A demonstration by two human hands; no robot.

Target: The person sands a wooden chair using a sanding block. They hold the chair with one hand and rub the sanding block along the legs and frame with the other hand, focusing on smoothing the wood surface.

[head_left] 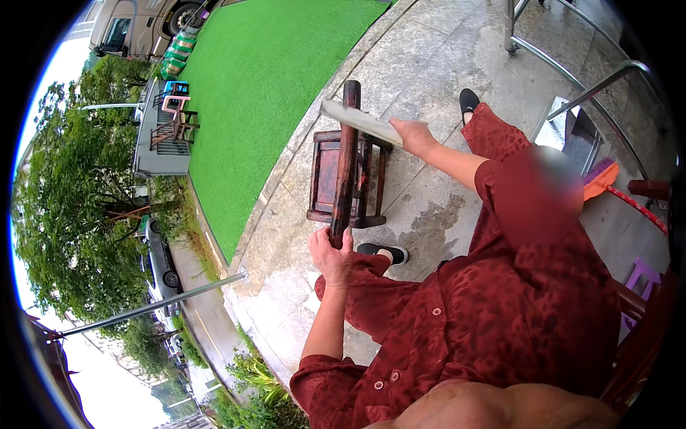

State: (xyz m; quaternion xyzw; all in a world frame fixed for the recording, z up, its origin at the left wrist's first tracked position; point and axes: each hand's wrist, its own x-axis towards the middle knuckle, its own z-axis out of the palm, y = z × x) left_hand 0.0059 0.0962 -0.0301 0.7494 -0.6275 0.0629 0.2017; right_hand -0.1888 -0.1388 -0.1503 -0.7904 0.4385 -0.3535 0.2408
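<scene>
My left hand [333, 255] is closed around the near end of a dark brown wooden bar [347, 164]. The bar runs away from me over a small dark wooden seat [326, 175] with a reddish panel; whether the two are joined I cannot tell. In my right hand [416, 137] is a pale grey-white flat strip [363, 123], gripped at its right end. It lies across the bar's far part and sticks out past it on the left. Its material cannot be made out.
My black shoes [468, 101] are on grey stone paving beside the seat. Green turf [264, 79] spreads to the left. Metal railings [593, 86], an orange dustpan [600, 180] and a purple plastic stool [641, 286] are at right. A metal pole [157, 303] crosses lower left.
</scene>
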